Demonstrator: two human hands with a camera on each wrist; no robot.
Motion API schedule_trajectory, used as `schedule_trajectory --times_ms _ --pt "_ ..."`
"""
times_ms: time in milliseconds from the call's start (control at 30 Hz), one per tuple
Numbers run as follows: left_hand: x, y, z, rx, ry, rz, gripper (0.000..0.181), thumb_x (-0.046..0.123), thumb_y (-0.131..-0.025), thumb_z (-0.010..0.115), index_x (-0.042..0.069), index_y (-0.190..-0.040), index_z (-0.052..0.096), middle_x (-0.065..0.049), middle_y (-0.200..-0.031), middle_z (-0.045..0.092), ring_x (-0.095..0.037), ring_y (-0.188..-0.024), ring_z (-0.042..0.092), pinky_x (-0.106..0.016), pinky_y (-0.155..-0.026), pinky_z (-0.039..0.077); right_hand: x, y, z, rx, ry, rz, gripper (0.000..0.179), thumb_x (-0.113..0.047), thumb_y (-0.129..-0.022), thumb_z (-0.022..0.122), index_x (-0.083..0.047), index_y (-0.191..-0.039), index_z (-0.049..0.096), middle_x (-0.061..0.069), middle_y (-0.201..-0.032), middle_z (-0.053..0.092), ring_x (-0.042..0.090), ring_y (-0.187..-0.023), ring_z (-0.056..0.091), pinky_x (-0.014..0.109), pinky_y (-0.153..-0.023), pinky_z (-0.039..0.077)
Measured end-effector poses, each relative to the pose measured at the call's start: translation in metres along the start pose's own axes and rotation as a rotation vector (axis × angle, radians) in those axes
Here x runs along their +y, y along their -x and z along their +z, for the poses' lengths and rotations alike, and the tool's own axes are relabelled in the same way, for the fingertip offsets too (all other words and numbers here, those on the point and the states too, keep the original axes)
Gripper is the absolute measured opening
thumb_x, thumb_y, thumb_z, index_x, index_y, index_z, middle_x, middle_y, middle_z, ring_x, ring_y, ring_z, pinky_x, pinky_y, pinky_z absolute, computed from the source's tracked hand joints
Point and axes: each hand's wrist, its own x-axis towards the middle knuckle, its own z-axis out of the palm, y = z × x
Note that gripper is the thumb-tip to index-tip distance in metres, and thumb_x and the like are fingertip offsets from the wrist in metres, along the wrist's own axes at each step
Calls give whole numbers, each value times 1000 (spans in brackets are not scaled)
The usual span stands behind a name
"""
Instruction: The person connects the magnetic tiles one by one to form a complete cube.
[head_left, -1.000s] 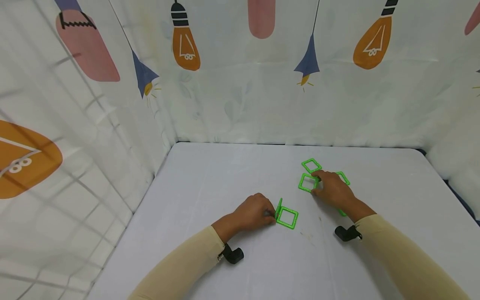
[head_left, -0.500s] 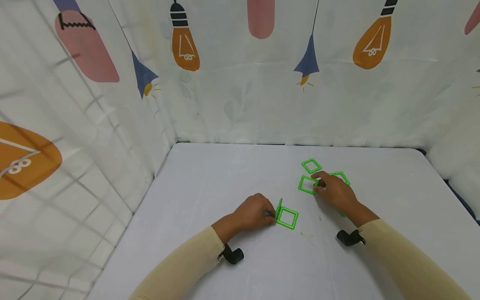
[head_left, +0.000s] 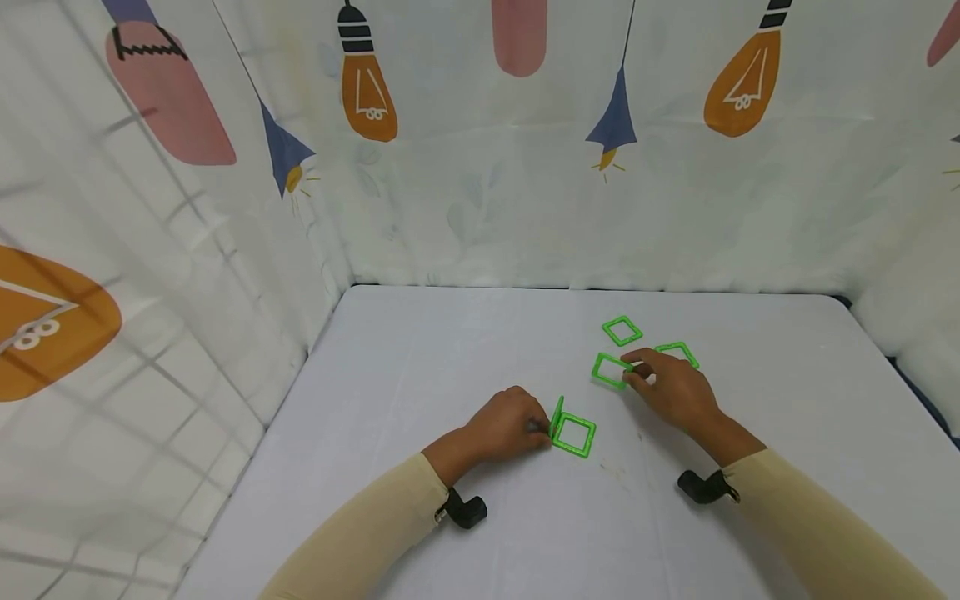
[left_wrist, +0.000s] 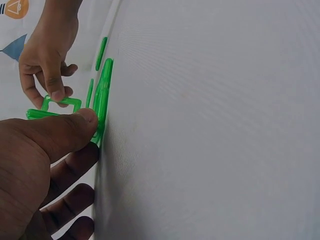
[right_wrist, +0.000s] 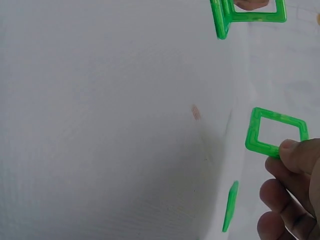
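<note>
My left hand (head_left: 510, 425) pinches an upright green square magnetic tile (head_left: 557, 415), shaped as an open frame. Edge to edge with it, a second green tile (head_left: 572, 450) lies flat on the table. In the left wrist view the thumb (left_wrist: 75, 127) presses against this joined pair. To the right and farther back, my right hand (head_left: 675, 392) holds another green square tile (right_wrist: 254, 127) by one edge between thumb and fingertips. That tile looks tilted and raised off the table.
On the white table (head_left: 450, 350), one loose green tile (head_left: 611, 336) lies farther back. Another loose tile (head_left: 690, 355) is partly covered by the right hand. The right wrist view shows a green tile (right_wrist: 230, 206) edge-on near that hand. A printed curtain (head_left: 480, 208) stands behind.
The right hand has drawn slightly toward the person, and its tile has tilted and shifted a little left. More of the tile behind that hand now shows. The left hand stays put.
</note>
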Motion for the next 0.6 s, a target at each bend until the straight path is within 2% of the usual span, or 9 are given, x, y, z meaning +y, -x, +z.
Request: schedule_trajectory --times_ms 367,600 --pt "0 1 0 7 18 0 9 26 -88 84 22 -96 83 17 -96 72 -9 -102 58 -26 -92 45 -14 9 1 -7 20 -12 31 -24 -95 75 -17 -125 71 8 -103 76 18 -72 66 32 -44 39" --pt "-1 1 -1 13 24 3 10 27 -87 84 22 -96 83 16 -96 73 -9 -100 58 -25 -91 46 -21 13 3 -22 18 -27 29 -24 -94 76 -17 -122 72 7 -102 77 12 -64 58 32 -45 39"
